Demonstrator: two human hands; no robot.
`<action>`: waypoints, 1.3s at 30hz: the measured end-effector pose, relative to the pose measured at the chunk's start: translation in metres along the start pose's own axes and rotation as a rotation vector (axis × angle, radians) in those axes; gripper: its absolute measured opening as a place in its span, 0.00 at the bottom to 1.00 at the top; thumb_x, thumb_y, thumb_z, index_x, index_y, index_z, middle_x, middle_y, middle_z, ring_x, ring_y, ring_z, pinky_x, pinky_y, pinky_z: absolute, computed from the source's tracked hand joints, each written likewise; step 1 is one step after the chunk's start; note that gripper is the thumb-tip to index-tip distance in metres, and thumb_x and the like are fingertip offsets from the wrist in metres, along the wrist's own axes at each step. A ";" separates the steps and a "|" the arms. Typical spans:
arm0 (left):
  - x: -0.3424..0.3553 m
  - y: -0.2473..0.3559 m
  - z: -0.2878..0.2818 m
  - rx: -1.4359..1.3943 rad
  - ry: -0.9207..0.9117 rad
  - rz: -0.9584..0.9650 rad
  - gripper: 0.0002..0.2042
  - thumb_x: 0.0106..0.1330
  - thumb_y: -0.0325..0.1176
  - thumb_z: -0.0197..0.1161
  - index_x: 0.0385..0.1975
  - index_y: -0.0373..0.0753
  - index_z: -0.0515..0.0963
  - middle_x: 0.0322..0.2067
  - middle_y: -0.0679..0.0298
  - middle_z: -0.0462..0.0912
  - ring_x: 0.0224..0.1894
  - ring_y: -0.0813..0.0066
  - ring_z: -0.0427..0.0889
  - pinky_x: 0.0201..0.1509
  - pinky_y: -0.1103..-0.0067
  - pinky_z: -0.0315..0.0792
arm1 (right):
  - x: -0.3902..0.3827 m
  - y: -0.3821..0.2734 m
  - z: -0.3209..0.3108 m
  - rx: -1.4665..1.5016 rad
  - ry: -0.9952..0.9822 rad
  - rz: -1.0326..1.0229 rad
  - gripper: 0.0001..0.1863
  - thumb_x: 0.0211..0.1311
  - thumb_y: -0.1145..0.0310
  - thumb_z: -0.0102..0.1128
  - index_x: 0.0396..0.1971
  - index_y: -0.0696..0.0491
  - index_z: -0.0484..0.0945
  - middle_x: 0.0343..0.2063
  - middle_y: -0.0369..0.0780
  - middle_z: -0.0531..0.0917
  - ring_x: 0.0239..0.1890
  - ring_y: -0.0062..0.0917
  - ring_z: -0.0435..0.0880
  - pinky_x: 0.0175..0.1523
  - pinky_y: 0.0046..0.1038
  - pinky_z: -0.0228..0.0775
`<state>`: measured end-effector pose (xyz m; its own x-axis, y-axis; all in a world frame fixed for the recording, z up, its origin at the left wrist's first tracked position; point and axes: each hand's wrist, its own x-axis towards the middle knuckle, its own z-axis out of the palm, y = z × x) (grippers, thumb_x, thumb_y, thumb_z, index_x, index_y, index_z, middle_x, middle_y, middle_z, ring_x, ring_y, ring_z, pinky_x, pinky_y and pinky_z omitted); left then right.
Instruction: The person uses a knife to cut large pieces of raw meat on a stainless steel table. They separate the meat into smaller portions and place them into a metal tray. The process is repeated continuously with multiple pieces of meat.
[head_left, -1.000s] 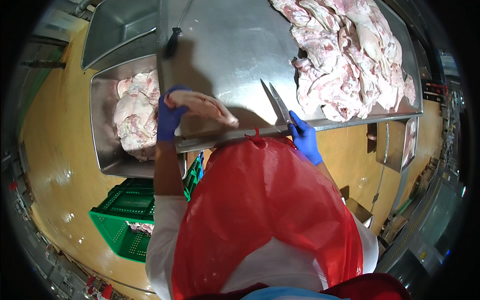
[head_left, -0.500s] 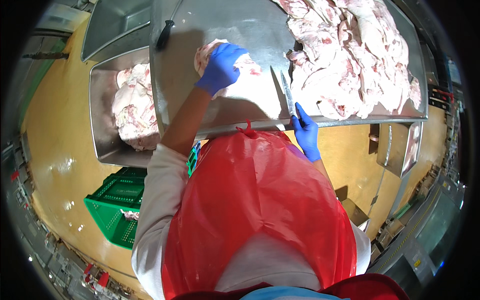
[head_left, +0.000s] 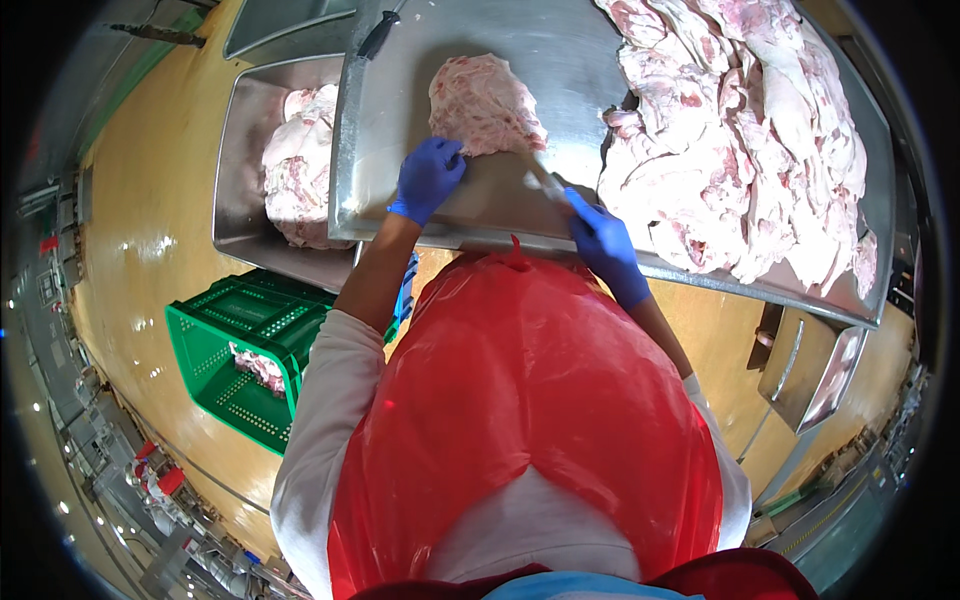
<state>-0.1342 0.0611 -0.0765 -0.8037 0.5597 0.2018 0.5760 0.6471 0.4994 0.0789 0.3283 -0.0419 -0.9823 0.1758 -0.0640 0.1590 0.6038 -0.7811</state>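
A flat piece of raw meat [head_left: 485, 105], pale pink and fatty, lies spread on the steel table [head_left: 480, 205]. My left hand [head_left: 428, 180], in a blue glove, is at its near left edge with fingers curled closed on the rim of the meat. In my gloved right hand [head_left: 610, 248] is a knife [head_left: 546, 182], held low over the table's front edge. Its blade, smeared by motion, points up and left toward the meat's near right corner. A large heap of raw meat [head_left: 740, 140] covers the table's right side.
A black-handled tool [head_left: 378, 36] lies at the table's far left. Left of the table, a steel tub [head_left: 236, 195] holds more meat. Below it stands a green crate [head_left: 185, 345] with meat scraps inside. A steel container [head_left: 800, 370] stands at the lower right.
My left hand has drawn back from the top of the meat to its near edge, uncovering the piece. The knife has swung leftward toward it. The whole view has shifted.
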 end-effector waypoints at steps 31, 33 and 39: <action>-0.048 0.018 -0.152 -0.288 0.644 -0.513 0.08 0.62 0.23 0.68 0.40 0.34 0.87 0.34 0.62 0.89 0.34 0.78 0.84 0.40 0.79 0.78 | 0.018 0.006 -0.025 0.032 -0.163 0.039 0.24 0.69 0.69 0.62 0.64 0.45 0.78 0.27 0.37 0.83 0.27 0.17 0.80 0.38 0.23 0.75; -0.111 -0.022 -0.211 -0.128 0.907 -0.526 0.09 0.64 0.24 0.66 0.43 0.33 0.86 0.34 0.62 0.90 0.34 0.78 0.84 0.41 0.78 0.78 | 0.033 -0.004 -0.024 0.082 -0.083 0.141 0.24 0.70 0.69 0.60 0.65 0.49 0.76 0.29 0.41 0.83 0.28 0.19 0.78 0.39 0.25 0.74; -0.291 -0.059 -0.314 0.850 0.797 -1.102 0.38 0.50 0.40 0.76 0.60 0.26 0.73 0.51 0.39 0.82 0.52 0.42 0.82 0.56 0.61 0.77 | 0.065 0.012 -0.003 -0.208 -0.111 0.055 0.25 0.70 0.70 0.54 0.66 0.55 0.73 0.34 0.45 0.85 0.30 0.21 0.79 0.38 0.28 0.74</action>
<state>0.0189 -0.3021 0.0997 -0.5760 -0.5758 0.5803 -0.6161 0.7723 0.1548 0.0170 0.3499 -0.0536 -0.9746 0.1333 -0.1802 0.2184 0.7451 -0.6302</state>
